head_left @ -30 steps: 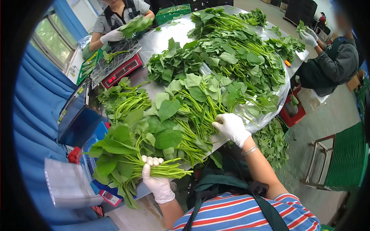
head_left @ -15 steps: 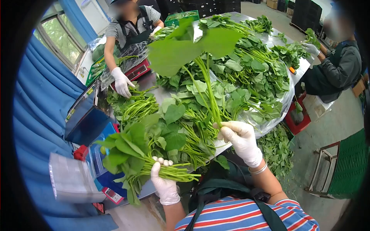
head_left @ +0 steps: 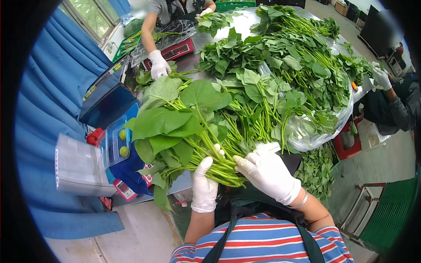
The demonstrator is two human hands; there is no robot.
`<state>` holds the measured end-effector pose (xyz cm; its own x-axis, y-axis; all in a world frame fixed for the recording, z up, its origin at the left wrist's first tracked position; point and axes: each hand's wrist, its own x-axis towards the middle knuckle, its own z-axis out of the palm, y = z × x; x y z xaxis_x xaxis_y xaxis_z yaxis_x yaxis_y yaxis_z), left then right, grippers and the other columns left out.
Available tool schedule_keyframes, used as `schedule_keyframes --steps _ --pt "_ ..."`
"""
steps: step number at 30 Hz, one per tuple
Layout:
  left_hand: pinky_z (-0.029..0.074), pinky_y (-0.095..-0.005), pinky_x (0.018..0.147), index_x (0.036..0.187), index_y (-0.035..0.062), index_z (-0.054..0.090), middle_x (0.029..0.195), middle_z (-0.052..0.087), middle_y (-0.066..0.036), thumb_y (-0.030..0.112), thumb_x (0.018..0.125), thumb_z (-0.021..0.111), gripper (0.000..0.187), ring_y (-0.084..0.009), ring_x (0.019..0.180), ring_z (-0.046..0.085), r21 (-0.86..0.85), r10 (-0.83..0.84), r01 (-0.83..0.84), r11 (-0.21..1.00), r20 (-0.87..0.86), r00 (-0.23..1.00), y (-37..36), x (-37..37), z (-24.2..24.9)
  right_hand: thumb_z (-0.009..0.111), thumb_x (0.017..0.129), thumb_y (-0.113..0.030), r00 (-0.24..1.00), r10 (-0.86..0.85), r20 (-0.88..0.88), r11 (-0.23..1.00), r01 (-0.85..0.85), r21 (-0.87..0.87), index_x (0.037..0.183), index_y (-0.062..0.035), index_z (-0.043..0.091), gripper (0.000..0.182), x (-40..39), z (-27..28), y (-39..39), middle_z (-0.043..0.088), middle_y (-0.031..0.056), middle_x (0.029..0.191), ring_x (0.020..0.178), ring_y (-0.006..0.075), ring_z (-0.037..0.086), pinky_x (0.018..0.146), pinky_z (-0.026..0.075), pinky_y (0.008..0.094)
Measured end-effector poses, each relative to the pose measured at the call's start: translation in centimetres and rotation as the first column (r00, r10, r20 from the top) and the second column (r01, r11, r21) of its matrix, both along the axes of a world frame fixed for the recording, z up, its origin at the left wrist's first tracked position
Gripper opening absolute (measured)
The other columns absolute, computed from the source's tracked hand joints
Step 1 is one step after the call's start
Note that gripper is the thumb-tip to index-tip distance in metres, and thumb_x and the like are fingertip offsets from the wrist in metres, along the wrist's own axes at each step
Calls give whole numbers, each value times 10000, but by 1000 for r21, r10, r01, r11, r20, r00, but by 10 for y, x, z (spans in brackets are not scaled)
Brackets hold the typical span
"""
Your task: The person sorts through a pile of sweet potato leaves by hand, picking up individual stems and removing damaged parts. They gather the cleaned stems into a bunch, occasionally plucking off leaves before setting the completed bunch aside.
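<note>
A bunch of leafy green stems (head_left: 169, 131) lies in my left hand (head_left: 205, 186), which wears a white glove and is wrapped round the stems from below. The leaves point to the left and the cut ends to the right. My right hand (head_left: 267, 173), also gloved, pinches at the stem ends on the right side of the same bunch. Beyond my hands, a large heap of similar greens (head_left: 298, 65) covers much of the metal table, partly on clear plastic sheeting (head_left: 309, 140).
Across the table, a co-worker's gloved hand (head_left: 158, 65) touches greens beside a red scale (head_left: 177, 50). Another co-worker's hand (head_left: 382, 78) is at the right. Clear plastic boxes (head_left: 81, 166) stand left, a red crate (head_left: 347, 144) right, and a green rack (head_left: 392, 215) lower right.
My right hand has brought its stem with large leaves down and left onto the bunch in my left hand. My left hand has moved slightly up and right. The view has shifted.
</note>
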<state>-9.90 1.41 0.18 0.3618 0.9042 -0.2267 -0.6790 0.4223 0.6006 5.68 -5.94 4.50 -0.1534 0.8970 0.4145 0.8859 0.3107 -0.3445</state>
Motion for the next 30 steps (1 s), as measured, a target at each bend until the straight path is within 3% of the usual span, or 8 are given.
schedule_keyframes --steps 3,7,13,17,20,23,27,30 --pt "464 -374 842 1138 30 475 976 598 -107 36 752 580 400 -232 907 569 8 -33 32 999 61 998 1 -5 -7 659 742 -182 1000 -17 -22 1000 17 -15 977 -63 624 266 -2 -2 2 531 50 680 609 221 517 517 421 319" --pt "449 -367 832 1105 45 454 906 581 -72 34 742 592 389 -215 860 553 120 -106 77 990 263 959 2 -3 -4 659 782 -186 762 -2 -648 955 -192 -228 937 -29 642 222 4 0 7 554 37 718 630 152 507 589 400 274" --pt "418 -337 807 939 111 391 827 514 -11 45 701 611 330 -154 784 509 198 -177 130 971 243 954 1 4 -2 622 826 -133 122 -289 -950 879 -358 -314 914 -15 621 147 -1 -32 12 592 6 841 738 48 526 669 436 217" --pt "420 -332 800 937 107 426 793 505 -1 36 719 585 279 -145 761 511 137 -26 -10 991 253 967 3 7 4 562 852 -86 137 -58 -989 992 120 -42 865 -26 554 61 -19 -41 9 552 6 784 665 66 498 625 403 186" --pt "433 -310 785 913 89 484 817 520 -1 48 767 563 171 -128 762 523 12 113 -131 991 436 893 17 -11 7 417 941 -247 -95 86 -992 815 580 15 890 -63 489 204 14 -38 20 498 9 785 661 73 444 573 357 221" --pt "441 -310 805 949 71 498 844 544 -14 68 793 569 172 -134 800 536 51 202 -233 971 346 916 30 -33 -2 392 949 -312 -462 310 -831 859 511 36 1083 -37 492 322 58 -42 22 510 19 1042 734 104 503 623 404 247" --pt "438 -303 814 951 71 495 851 546 -24 77 803 566 165 -139 809 531 52 195 -223 974 315 929 31 -42 -9 450 906 -238 131 -265 -955 956 168 -242 922 -36 594 249 49 -61 25 588 1 741 610 78 523 572 420 210" --pt "435 -305 815 955 75 488 852 543 -24 73 802 565 171 -139 807 529 39 152 -180 983 382 911 29 -42 -10 540 821 -251 789 -424 -445 903 329 -277 804 -33 611 230 32 -91 42 599 151 691 642 276 588 586 459 355"
